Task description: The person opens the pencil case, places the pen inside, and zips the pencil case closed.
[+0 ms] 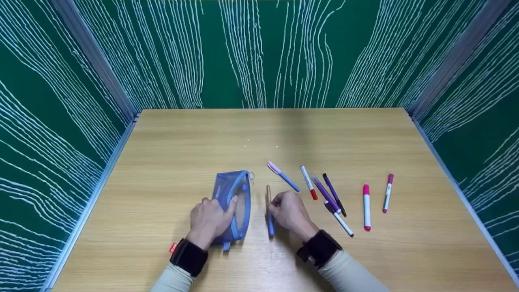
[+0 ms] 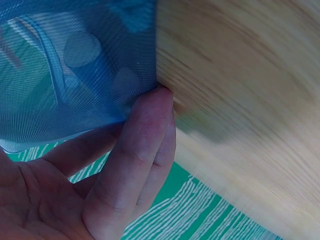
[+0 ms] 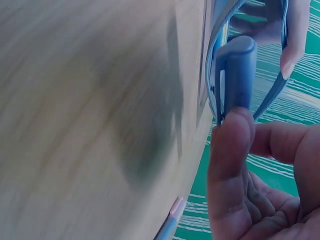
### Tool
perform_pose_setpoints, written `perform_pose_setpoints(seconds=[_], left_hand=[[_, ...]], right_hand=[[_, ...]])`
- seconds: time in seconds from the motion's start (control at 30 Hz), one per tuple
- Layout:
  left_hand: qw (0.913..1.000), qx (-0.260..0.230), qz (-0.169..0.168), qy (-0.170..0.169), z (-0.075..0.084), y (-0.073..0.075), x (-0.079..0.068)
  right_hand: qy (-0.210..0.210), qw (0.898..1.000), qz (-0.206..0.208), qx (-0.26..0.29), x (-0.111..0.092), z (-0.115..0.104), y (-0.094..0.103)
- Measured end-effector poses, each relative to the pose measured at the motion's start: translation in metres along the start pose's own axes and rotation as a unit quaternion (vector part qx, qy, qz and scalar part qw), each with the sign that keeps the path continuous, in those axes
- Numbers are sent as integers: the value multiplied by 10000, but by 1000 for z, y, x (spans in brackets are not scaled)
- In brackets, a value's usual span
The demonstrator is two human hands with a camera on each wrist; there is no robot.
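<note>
A blue mesh pencil case lies left of centre with its zipped side facing right and parted. My left hand grips it from the left, thumb along the opening, fingertips at the mesh edge in the left wrist view. Through the mesh a blue round-ended shape shows inside. My right hand pinches a marker with a blue clip cap just right of the case. In the right wrist view the blue cap points up between thumb and finger, in front of the case's opening.
Loose pens lie to the right: a pink-and-blue pen, a red-capped marker, a purple pen, a dark pen, a black-capped marker and two pink-capped markers. Green panels with white lines enclose the wooden table.
</note>
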State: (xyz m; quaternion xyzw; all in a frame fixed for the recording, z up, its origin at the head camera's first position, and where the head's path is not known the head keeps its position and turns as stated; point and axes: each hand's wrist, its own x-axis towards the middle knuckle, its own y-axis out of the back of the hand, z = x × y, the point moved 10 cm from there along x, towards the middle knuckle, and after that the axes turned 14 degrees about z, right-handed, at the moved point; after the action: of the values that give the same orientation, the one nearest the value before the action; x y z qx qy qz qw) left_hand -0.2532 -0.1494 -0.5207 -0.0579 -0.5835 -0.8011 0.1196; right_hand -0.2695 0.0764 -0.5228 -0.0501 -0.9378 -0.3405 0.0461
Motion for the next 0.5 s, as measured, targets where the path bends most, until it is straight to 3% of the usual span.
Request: perform_pose_setpoints(seconds=[0.33, 0.5], left_hand=[[10000, -3, -83, 45, -1, -2, 0], [10000, 13, -62, 45, -2, -2, -1]], right_hand=[[-203, 9988, -260, 360, 2, -11, -25], [-72, 9984, -261, 500, 5, -23, -35]])
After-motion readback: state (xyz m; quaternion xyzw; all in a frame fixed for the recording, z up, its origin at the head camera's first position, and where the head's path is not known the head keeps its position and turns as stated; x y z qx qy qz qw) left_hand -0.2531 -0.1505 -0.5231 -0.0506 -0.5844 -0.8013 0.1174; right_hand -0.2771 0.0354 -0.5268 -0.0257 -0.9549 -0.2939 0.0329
